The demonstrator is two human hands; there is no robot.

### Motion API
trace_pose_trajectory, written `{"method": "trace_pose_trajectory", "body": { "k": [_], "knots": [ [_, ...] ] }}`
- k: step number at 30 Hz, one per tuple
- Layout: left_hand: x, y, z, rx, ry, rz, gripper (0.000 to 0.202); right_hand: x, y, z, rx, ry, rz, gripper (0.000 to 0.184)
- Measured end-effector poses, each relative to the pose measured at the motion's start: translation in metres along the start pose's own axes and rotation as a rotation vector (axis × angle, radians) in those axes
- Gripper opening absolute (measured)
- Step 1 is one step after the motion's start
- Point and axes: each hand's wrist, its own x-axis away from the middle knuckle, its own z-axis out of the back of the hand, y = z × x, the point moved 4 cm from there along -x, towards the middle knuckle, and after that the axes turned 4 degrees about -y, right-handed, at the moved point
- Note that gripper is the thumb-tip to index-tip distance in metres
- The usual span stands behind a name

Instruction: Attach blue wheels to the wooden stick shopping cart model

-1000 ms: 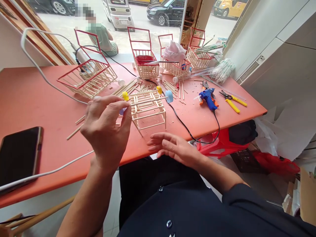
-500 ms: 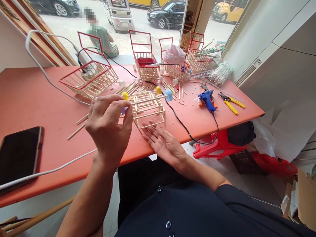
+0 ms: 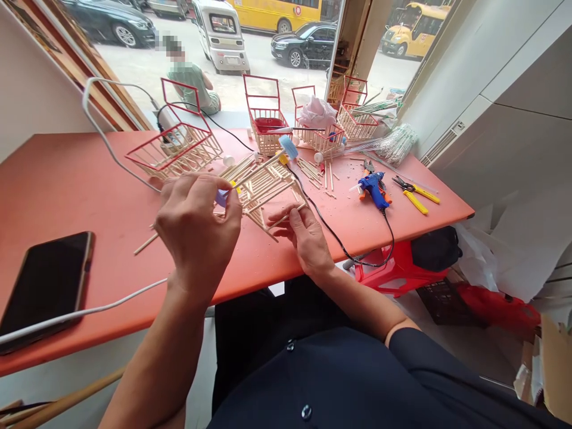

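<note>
My left hand (image 3: 194, 223) is closed in a pinch on a wooden axle stick (image 3: 259, 170), close to a lilac bottle-cap wheel partly hidden by the fingers. At the stick's far end is a light-blue cap wheel (image 3: 288, 146). Below it, a small cart frame (image 3: 268, 193) of thin wooden sticks hangs tilted over the table, with a yellow cap wheel (image 3: 283, 158) at its far right and another at its left. My right hand (image 3: 306, 235) is closed on the frame's near end bar, thumb on top and fingers beneath.
Finished-looking stick carts with red rims (image 3: 172, 140) stand along the back of the orange table (image 3: 120, 298). Cut sticks (image 3: 310, 173) lie scattered behind the frame. At right are a blue glue gun (image 3: 374, 189), its trailing cord and yellow-handled pliers (image 3: 415, 196). A phone (image 3: 47, 286) lies left.
My right hand has gone from lying open under the frame to gripping its near end. The frame has turned and tilted, and the axle's blue-wheeled end has risen and shifted left.
</note>
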Motion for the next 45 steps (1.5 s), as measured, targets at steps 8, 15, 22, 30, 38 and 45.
{"method": "trace_pose_trajectory", "body": {
  "k": [8, 15, 22, 30, 38, 45],
  "knots": [
    [-0.004, -0.014, 0.007, 0.018, -0.154, 0.232, 0.016, -0.033, -0.044, -0.001, 0.322, -0.244, 0.059, 0.040],
    [0.007, -0.025, -0.003, 0.198, -0.275, 0.455, 0.020, -0.065, -0.069, -0.009, 0.508, -0.483, 0.013, 0.032],
    [0.023, -0.029, -0.005, 0.269, -0.327, 0.400, 0.036, -0.093, -0.089, -0.014, 0.667, -0.690, -0.001, 0.026],
    [0.045, -0.032, 0.007, 0.234, -0.431, 0.389, 0.033, -0.127, -0.114, -0.025, 0.934, -0.882, 0.020, 0.024],
    [0.065, -0.046, 0.031, 0.143, -0.521, 0.571, 0.026, -0.123, -0.131, -0.058, 1.394, -1.056, 0.007, 0.024],
    [0.078, -0.046, 0.043, 0.302, -0.449, 0.472, 0.052, -0.098, -0.135, -0.084, 1.680, -1.019, 0.107, 0.027]
  ]
}}
